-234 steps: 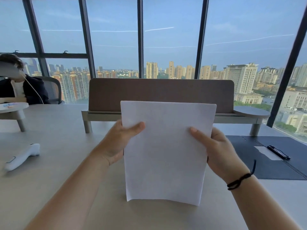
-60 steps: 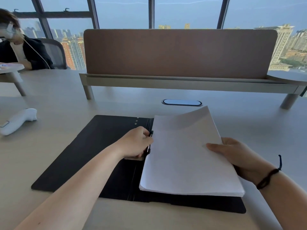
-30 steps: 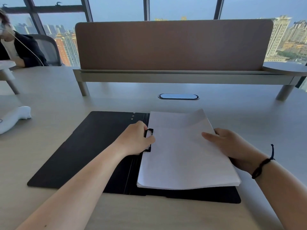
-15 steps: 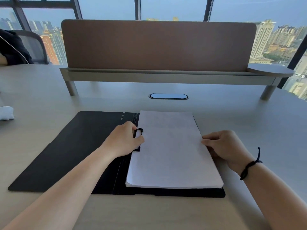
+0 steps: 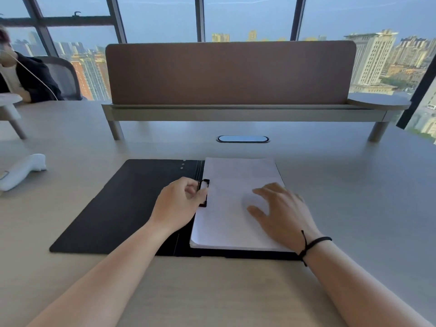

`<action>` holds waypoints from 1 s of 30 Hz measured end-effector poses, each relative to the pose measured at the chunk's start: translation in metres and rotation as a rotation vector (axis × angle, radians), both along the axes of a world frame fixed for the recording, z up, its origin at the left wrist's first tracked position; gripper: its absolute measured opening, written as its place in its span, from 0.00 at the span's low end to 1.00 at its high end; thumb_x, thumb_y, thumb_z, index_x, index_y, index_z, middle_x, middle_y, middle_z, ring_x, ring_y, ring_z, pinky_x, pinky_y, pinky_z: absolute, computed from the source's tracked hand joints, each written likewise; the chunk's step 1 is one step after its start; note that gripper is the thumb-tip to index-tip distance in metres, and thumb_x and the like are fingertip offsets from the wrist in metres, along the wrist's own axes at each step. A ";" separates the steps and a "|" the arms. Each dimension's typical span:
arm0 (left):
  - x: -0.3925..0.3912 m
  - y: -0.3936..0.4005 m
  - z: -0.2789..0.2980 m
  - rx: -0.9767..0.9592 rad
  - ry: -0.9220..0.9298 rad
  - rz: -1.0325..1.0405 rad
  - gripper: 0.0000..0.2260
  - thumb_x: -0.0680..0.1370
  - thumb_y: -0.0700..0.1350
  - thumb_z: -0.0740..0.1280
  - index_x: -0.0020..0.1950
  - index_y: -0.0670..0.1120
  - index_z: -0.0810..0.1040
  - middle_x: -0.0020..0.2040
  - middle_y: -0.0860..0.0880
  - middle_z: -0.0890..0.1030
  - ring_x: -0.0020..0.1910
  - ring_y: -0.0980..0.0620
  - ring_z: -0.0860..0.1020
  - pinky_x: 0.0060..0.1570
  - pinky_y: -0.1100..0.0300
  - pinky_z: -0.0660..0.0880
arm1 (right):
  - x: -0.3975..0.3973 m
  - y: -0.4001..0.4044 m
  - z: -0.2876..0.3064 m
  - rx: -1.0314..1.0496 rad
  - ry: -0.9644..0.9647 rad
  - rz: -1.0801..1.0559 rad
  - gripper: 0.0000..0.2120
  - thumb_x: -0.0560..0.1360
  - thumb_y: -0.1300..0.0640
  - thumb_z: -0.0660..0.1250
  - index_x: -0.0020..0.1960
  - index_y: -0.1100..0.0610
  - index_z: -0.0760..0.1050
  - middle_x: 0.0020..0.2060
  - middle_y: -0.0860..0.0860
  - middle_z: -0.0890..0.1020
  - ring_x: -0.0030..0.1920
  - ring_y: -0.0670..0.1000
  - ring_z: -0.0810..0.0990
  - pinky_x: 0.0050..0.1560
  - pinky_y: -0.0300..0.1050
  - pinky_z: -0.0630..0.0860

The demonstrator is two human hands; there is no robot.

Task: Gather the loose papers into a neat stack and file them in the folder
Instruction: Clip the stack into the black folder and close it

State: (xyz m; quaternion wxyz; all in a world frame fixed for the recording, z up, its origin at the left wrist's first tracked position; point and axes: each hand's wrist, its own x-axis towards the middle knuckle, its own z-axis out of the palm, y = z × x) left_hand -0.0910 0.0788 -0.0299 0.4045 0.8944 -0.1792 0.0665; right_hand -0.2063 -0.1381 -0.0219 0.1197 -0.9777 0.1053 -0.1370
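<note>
1. Half a second back the right hand (image 5: 283,213) was curled at the right edge of the paper stack (image 5: 238,223); it now lies flat on top of the sheets, fingers spread wide, gripping nothing.
2. At far left a white handheld device (image 5: 22,171) lies on the table (image 5: 354,197), well apart from the folder.
3. Behind it, at the left edge of the view, a person in a dark top (image 5: 26,79) sits in a chair.
4. An open black folder (image 5: 122,208) lies flat on the table, its left half bare.
5. At the folder's spine the left hand (image 5: 179,204) has its fingers pinched narrowly on the black clip (image 5: 204,192), which sits at the left edge of the sheets.
6. All the sheets lie squared up on the folder's right half, edges roughly even.
7. A black cord bracelet (image 5: 311,241) circles the right wrist.
8. Beyond the folder an oval grommet (image 5: 243,139) is set in the table, before a brown divider screen (image 5: 231,72).
</note>
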 end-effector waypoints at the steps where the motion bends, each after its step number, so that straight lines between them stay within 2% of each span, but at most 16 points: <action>1: -0.005 0.006 0.000 -0.043 0.034 0.009 0.16 0.76 0.58 0.69 0.58 0.50 0.79 0.52 0.55 0.81 0.50 0.59 0.80 0.49 0.65 0.75 | -0.003 0.005 -0.001 -0.064 0.022 0.003 0.26 0.77 0.37 0.61 0.72 0.46 0.72 0.70 0.48 0.75 0.69 0.53 0.74 0.72 0.54 0.64; 4: -0.015 0.029 0.000 -0.068 0.087 0.051 0.19 0.77 0.57 0.68 0.64 0.50 0.78 0.60 0.53 0.80 0.61 0.55 0.78 0.59 0.59 0.74 | -0.011 0.019 -0.003 -0.110 0.065 0.022 0.29 0.77 0.32 0.57 0.73 0.45 0.69 0.74 0.47 0.71 0.75 0.51 0.67 0.78 0.58 0.52; 6: -0.014 0.051 0.000 0.018 0.097 0.149 0.23 0.76 0.61 0.66 0.67 0.50 0.76 0.66 0.50 0.77 0.68 0.49 0.73 0.65 0.52 0.71 | -0.016 0.028 -0.009 -0.018 0.084 0.075 0.26 0.76 0.31 0.55 0.68 0.42 0.72 0.72 0.45 0.72 0.73 0.49 0.69 0.76 0.54 0.57; 9: -0.001 0.095 -0.002 0.305 0.149 0.416 0.33 0.74 0.68 0.61 0.70 0.48 0.74 0.71 0.44 0.74 0.73 0.40 0.68 0.71 0.43 0.65 | -0.020 0.036 -0.014 0.028 0.090 0.114 0.20 0.77 0.33 0.52 0.59 0.42 0.73 0.63 0.41 0.75 0.68 0.47 0.72 0.65 0.47 0.63; 11: 0.003 0.119 -0.004 0.415 0.247 0.535 0.39 0.72 0.71 0.59 0.74 0.46 0.68 0.75 0.40 0.69 0.76 0.37 0.63 0.74 0.42 0.59 | -0.022 0.037 -0.015 0.015 0.075 0.115 0.20 0.78 0.34 0.52 0.61 0.42 0.73 0.66 0.41 0.75 0.69 0.46 0.70 0.64 0.46 0.63; 13: 0.001 0.132 -0.005 0.421 0.299 0.598 0.42 0.72 0.71 0.59 0.77 0.44 0.64 0.77 0.38 0.65 0.77 0.37 0.59 0.75 0.43 0.56 | -0.023 0.037 -0.016 0.008 0.085 0.095 0.23 0.79 0.34 0.52 0.68 0.42 0.70 0.71 0.42 0.72 0.71 0.46 0.69 0.69 0.46 0.62; 16: -0.006 0.132 -0.001 0.394 0.292 0.652 0.40 0.72 0.70 0.61 0.74 0.43 0.67 0.75 0.38 0.69 0.75 0.37 0.62 0.74 0.43 0.57 | -0.023 0.040 -0.017 -0.014 0.089 0.087 0.24 0.78 0.34 0.49 0.67 0.42 0.70 0.71 0.41 0.72 0.72 0.46 0.68 0.70 0.47 0.62; 19: -0.006 0.130 0.002 0.365 0.240 0.646 0.36 0.70 0.68 0.64 0.70 0.45 0.71 0.69 0.40 0.75 0.70 0.37 0.68 0.71 0.44 0.61 | -0.024 0.044 -0.013 -0.026 0.100 0.092 0.20 0.80 0.37 0.50 0.64 0.42 0.72 0.67 0.41 0.74 0.70 0.45 0.70 0.68 0.45 0.62; 24: -0.004 0.133 0.014 0.224 0.193 0.623 0.31 0.70 0.63 0.70 0.68 0.48 0.74 0.65 0.41 0.76 0.67 0.39 0.70 0.66 0.47 0.67 | -0.025 0.046 -0.011 -0.036 0.110 0.093 0.19 0.79 0.36 0.50 0.61 0.42 0.72 0.64 0.40 0.75 0.67 0.45 0.71 0.66 0.46 0.63; 26: -0.005 0.132 0.031 0.275 0.118 0.621 0.28 0.71 0.62 0.70 0.65 0.48 0.77 0.63 0.40 0.76 0.64 0.39 0.73 0.62 0.48 0.69 | -0.027 0.048 -0.008 -0.037 0.113 0.092 0.19 0.79 0.36 0.51 0.61 0.43 0.73 0.63 0.41 0.75 0.67 0.46 0.72 0.66 0.46 0.63; 30: -0.015 0.107 0.095 0.530 -0.155 0.620 0.23 0.73 0.62 0.69 0.58 0.45 0.81 0.60 0.38 0.76 0.56 0.37 0.78 0.56 0.47 0.73 | -0.031 0.049 -0.006 -0.018 0.114 0.076 0.19 0.79 0.36 0.53 0.63 0.43 0.73 0.65 0.43 0.75 0.67 0.47 0.72 0.67 0.45 0.63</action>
